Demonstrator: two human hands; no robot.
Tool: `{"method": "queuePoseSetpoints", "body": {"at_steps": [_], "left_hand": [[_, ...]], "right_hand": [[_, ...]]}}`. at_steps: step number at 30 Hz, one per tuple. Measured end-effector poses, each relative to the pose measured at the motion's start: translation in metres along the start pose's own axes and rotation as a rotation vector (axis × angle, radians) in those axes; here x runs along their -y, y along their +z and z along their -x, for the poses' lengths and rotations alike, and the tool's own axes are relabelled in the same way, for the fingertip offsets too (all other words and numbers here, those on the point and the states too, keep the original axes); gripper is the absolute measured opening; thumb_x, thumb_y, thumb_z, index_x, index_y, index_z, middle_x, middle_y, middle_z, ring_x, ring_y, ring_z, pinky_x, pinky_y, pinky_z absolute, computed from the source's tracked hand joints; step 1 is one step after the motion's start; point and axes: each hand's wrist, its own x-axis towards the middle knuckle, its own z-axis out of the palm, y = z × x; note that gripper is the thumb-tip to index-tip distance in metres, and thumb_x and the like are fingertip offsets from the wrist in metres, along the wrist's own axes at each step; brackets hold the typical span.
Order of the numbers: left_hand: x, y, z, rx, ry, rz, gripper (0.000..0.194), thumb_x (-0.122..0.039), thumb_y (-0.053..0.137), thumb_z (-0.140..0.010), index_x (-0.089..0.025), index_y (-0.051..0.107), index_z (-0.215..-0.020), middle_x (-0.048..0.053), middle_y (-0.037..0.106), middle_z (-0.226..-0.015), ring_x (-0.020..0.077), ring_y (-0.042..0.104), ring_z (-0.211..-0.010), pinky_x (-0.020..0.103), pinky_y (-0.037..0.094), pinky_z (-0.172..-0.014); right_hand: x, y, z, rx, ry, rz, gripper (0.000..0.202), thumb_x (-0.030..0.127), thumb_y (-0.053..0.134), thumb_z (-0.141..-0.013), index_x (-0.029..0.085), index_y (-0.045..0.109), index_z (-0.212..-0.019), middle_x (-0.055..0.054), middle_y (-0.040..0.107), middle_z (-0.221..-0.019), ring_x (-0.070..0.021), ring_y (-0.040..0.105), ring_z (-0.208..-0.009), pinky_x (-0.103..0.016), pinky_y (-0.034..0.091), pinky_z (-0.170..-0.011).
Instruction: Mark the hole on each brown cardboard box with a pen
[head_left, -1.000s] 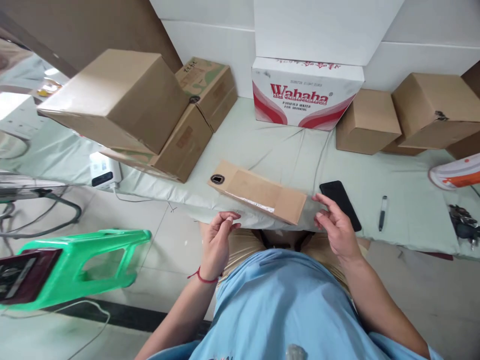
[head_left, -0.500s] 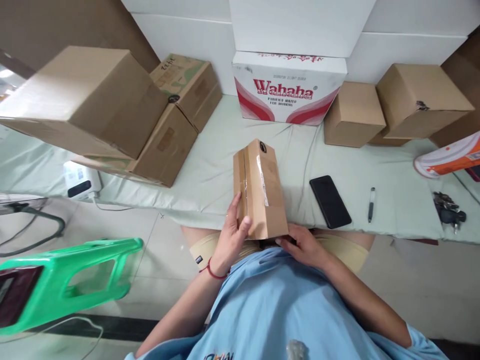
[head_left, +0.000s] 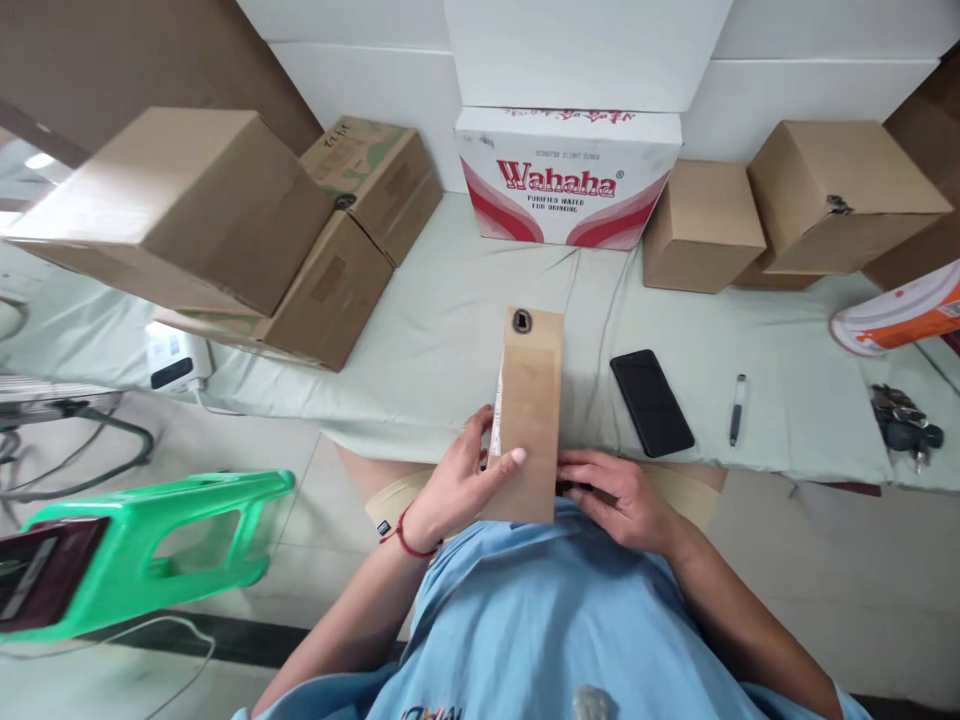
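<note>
Steadying now: left hand [head_left: 454, 485] clamps long brown cardboard box [head_left: 529, 400] at near edge of pale-green cloth-covered table [head_left: 420, 350]; right hand [head_left: 626, 500] curls alongside, grip unclear. Any turn calls for two-sided support.

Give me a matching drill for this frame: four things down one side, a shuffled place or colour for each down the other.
1. narrow carton
2. phone
3. pen
4. stool

A. between phone and keys
B. bright green
C. between left hand and right hand
D. solid black

Pairs: 1-C, 2-D, 3-A, 4-B
</note>
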Motion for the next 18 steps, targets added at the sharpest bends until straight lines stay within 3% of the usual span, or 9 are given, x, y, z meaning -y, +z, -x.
{"method": "queuePoseSetpoints", "body": {"at_steps": [1, 3, 6, 7, 9, 12, 15, 18], "left_hand": [[-0.002, 0.004, 0.0, 0.06, -0.028, 0.079, 0.087, -0.075, 0.067, -0.093, -0.013, 0.05, -0.151, 0.024, 0.062, -0.155, 0.0417, 0.063, -0.142, 0.055, 0.058, -0.113], [-0.006, 0.015, 0.001, 0.154, -0.058, 0.201, 0.091, -0.072, 0.074, -0.091, -0.013, 0.047, -0.155, 0.024, 0.059, -0.158, 0.04, 0.064, -0.141, 0.05, 0.06, -0.111], [-0.009, 0.031, 0.003, 0.18, -0.048, 0.238, 0.091, -0.07, 0.074, -0.093, -0.014, 0.045, -0.158, 0.024, 0.058, -0.159, 0.0393, 0.063, -0.141, 0.049, 0.06, -0.111], [-0.01, 0.035, 0.003, 0.159, -0.041, 0.23, 0.09, -0.071, 0.072, -0.094, -0.014, 0.046, -0.158, 0.024, 0.059, -0.158, 0.0398, 0.062, -0.142, 0.05, 0.06, -0.111], [-0.012, 0.04, 0.003, 0.107, -0.036, 0.209, 0.086, -0.073, 0.068, -0.097, -0.013, 0.048, -0.156, 0.024, 0.061, -0.155, 0.0407, 0.063, -0.141, 0.051, 0.06, -0.109], [-0.016, 0.043, 0.0, 0.058, -0.04, 0.187, 0.085, -0.074, 0.066, -0.097, -0.013, 0.051, -0.154, 0.024, 0.063, -0.153, 0.041, 0.064, -0.138, 0.052, 0.061, -0.109], [-0.02, 0.042, -0.003, 0.038, -0.036, 0.156, 0.087, -0.075, 0.067, -0.096, -0.013, 0.051, -0.155, 0.024, 0.063, -0.153, 0.0405, 0.064, -0.139, 0.053, 0.06, -0.112], [-0.019, 0.045, -0.007, -0.008, 0.0, 0.085, 0.087, -0.074, 0.065, -0.098, -0.013, 0.048, -0.158, 0.025, 0.06, -0.155, 0.0402, 0.063, -0.142, 0.054, 0.06, -0.112]], "right_hand": [[0.0, -0.008, 0.001, -0.042, 0.02, 0.043, 0.029, 0.023, 0.058, -0.109, 0.026, 0.079, -0.129, -0.009, 0.082, -0.128, -0.0203, 0.08, -0.115, -0.032, 0.063, -0.1], [-0.006, -0.03, 0.006, -0.251, 0.123, 0.206, 0.025, 0.028, 0.059, -0.108, 0.026, 0.081, -0.117, -0.008, 0.084, -0.112, -0.0205, 0.081, -0.099, -0.032, 0.064, -0.09], [-0.025, -0.08, 0.022, -0.697, 0.465, 0.519, 0.03, 0.041, 0.059, -0.104, 0.022, 0.081, -0.112, -0.012, 0.084, -0.104, -0.028, 0.079, -0.092, -0.041, 0.062, -0.088], [-0.032, -0.1, 0.029, -0.782, 0.611, 0.623, 0.034, 0.044, 0.059, -0.101, 0.021, 0.079, -0.116, -0.013, 0.083, -0.101, -0.0313, 0.079, -0.091, -0.045, 0.061, -0.088], [-0.047, -0.137, 0.043, -0.762, 0.914, 0.813, 0.047, 0.048, 0.059, -0.096, 0.019, 0.073, -0.13, -0.015, 0.082, -0.096, -0.0385, 0.077, -0.09, -0.052, 0.058, -0.087], [-0.067, -0.177, 0.058, -0.5, 1.222, 0.902, 0.055, 0.065, 0.062, -0.092, 0.024, 0.07, -0.126, -0.021, 0.081, -0.096, -0.0449, 0.076, -0.093, -0.054, 0.055, -0.081], [-0.082, -0.19, 0.059, -0.348, 1.276, 0.827, 0.047, 0.07, 0.067, -0.086, 0.028, 0.066, -0.107, -0.017, 0.081, -0.097, -0.0428, 0.075, -0.092, -0.051, 0.054, -0.08], [-0.086, -0.188, 0.048, -0.395, 1.226, 0.744, 0.025, 0.052, 0.07, -0.083, 0.028, 0.061, -0.087, -0.01, 0.075, -0.081, -0.0374, 0.073, -0.084, -0.048, 0.053, -0.081]]}}
